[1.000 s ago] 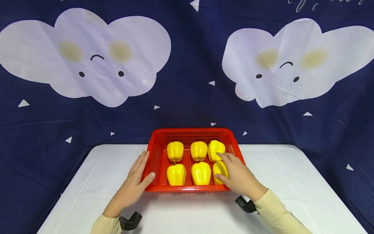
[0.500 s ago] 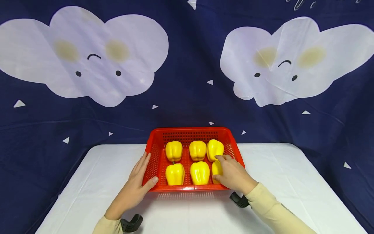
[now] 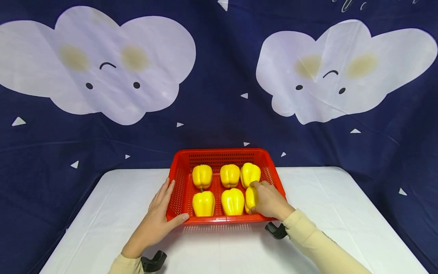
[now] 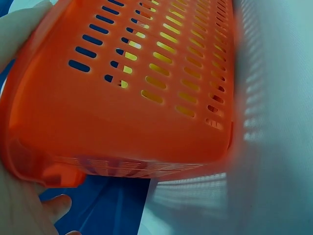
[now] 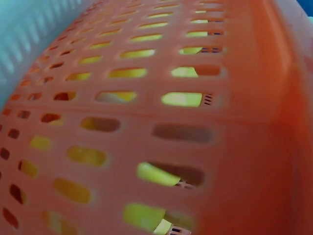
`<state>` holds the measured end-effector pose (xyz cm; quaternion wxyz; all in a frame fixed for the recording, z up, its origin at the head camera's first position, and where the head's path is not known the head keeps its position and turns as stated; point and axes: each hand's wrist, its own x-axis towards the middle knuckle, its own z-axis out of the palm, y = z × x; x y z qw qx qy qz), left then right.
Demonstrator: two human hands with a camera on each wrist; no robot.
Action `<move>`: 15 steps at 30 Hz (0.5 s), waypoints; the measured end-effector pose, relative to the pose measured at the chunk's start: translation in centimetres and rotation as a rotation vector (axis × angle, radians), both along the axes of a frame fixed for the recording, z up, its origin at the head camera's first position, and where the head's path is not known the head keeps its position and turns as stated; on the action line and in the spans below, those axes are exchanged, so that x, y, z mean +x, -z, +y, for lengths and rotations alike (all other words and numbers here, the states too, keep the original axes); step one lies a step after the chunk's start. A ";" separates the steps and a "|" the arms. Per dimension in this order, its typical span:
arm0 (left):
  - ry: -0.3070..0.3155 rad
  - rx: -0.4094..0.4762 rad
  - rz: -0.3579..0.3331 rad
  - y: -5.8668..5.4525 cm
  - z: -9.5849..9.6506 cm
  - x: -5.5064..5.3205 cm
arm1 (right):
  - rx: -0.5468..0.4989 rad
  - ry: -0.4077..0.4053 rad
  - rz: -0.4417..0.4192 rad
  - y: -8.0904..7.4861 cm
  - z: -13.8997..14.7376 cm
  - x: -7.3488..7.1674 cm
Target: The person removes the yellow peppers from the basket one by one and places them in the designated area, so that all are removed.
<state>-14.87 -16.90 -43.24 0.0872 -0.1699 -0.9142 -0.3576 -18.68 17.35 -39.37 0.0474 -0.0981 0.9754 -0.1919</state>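
Head view: a navy backdrop printed with white clouds spans the rear. Before it stands a table under a white cloth. On the cloth sits a red perforated plastic basket, its slotted outer walls filling both wrist views, with yellow visible through the slots.

The left hand is at the basket's left end: fingers extended along the side, thumb laid over the near rim at the corner. The right hand reaches inside at the right end, thumb and fingers grasping the front-right bell pepper, which lies within the basket.

Five further yellow bell peppers are inside: back-right pepper, back-middle pepper, front-middle pepper, back-left pepper and front-left pepper. The back-right pepper is just beside the back-middle one. Each wrist carries a black device. A short green stem tops the front-left pepper.
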 end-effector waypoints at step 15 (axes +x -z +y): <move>-0.032 -0.018 -0.038 -0.1 0.1 0.1 | -0.071 -0.026 0.168 0.2 0.5 0.6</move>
